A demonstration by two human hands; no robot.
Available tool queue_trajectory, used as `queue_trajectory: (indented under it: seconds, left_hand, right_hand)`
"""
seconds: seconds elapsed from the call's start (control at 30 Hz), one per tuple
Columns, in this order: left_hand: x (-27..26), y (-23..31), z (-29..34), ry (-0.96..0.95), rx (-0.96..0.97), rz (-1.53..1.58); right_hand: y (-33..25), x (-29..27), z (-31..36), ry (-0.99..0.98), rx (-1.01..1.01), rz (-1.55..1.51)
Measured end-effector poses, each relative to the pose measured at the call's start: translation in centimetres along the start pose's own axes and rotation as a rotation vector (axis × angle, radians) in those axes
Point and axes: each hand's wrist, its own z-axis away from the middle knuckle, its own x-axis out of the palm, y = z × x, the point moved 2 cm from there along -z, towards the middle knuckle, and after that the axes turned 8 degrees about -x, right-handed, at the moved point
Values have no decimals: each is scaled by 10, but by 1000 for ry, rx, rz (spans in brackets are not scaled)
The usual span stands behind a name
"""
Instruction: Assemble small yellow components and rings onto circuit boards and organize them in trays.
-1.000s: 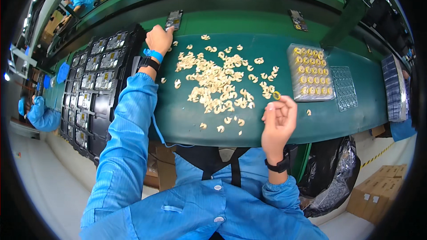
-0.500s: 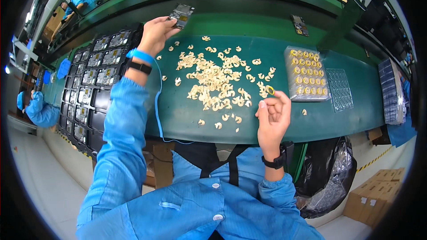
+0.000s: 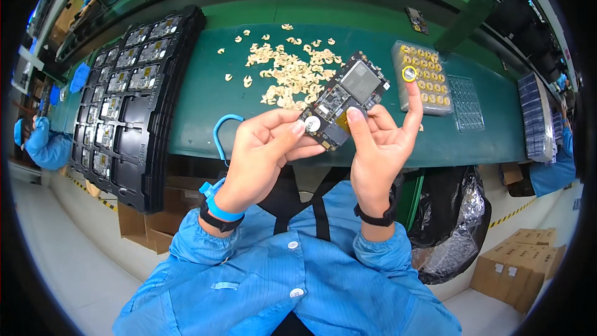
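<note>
A dark circuit board (image 3: pixel 339 102), with a grey metal shield and a gold patch on it, is tilted in front of me between both hands. My left hand (image 3: pixel 258 155) pinches its lower left end, next to a white round spot. My right hand (image 3: pixel 382 152) has its thumb on the board's lower right edge, with other fingers behind. Its index finger points up apart from the board, carrying a small round yellow-rimmed piece (image 3: pixel 409 73) at the tip. Beyond the board lie many cream C-shaped scraps (image 3: pixel 289 71) on the green mat (image 3: pixel 205 130).
On the left, a black tray stack (image 3: pixel 127 112) holds several boards. A clear tray (image 3: pixel 429 109) of yellow round pieces stands at right, beside an empty clear blister tray (image 3: pixel 466 102). Another board (image 3: pixel 416 20) lies at the back. A blue coiled cord (image 3: pixel 216 130) trails from my left wrist.
My left hand has brought the circuit board from the far left back toward me. My right hand now grips it too, and the yellow-rimmed piece has gone up on its index fingertip.
</note>
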Motion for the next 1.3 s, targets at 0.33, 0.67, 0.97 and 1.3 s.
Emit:
queue_trajectory:
  seconds: [0.33, 0.67, 0.97, 1.3]
  left_hand:
    - [-11, -10, 4, 40, 120, -130]
    - [-10, -11, 18, 65, 171, -157]
    - [-9, -5, 22, 55, 194, -225]
    - [-9, -4, 24, 98, 181, -228]
  right_hand:
    - [-37, -23, -4, -49, -52, 400]
    - [-32, 17, 13, -455, 64, 499]
    - [-29, 20, 15, -450, 89, 536]
    - [-30, 25, 16, -414, 98, 567]
